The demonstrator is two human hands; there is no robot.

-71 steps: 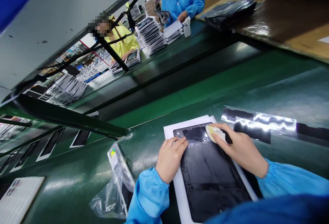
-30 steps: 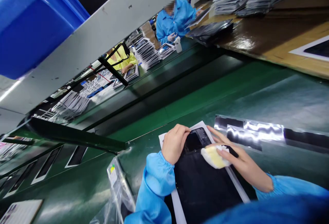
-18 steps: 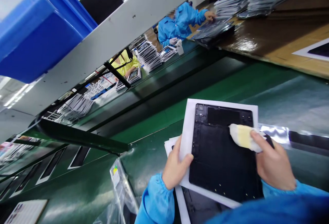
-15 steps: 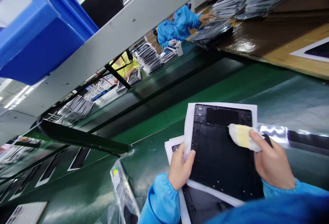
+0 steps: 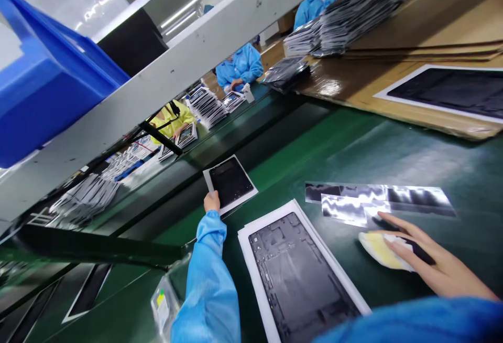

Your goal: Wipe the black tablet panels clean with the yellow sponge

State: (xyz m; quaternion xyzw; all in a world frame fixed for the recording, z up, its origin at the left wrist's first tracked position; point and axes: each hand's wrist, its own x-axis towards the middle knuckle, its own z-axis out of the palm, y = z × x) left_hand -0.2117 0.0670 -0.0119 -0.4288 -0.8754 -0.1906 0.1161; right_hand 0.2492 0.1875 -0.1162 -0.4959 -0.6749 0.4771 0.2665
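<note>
Two hands on green belt: left hand [image 5: 211,202] pinches panel [image 5: 230,182], right hand [image 5: 426,261] flat on cloth [image 5: 380,250].

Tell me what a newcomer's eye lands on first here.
The left hand reaches far out across the green bench, gripping the white-bordered black panel by its near corner. Nearer, another black panel lies face-up, while the right hand presses a yellowish cloth flat beside shiny film strips.

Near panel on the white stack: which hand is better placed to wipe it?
Right, probably. The right hand rests on the yellow cloth just beside the near panel. The left hand is stretched out, gripping the far panel on the conveyor.
</note>
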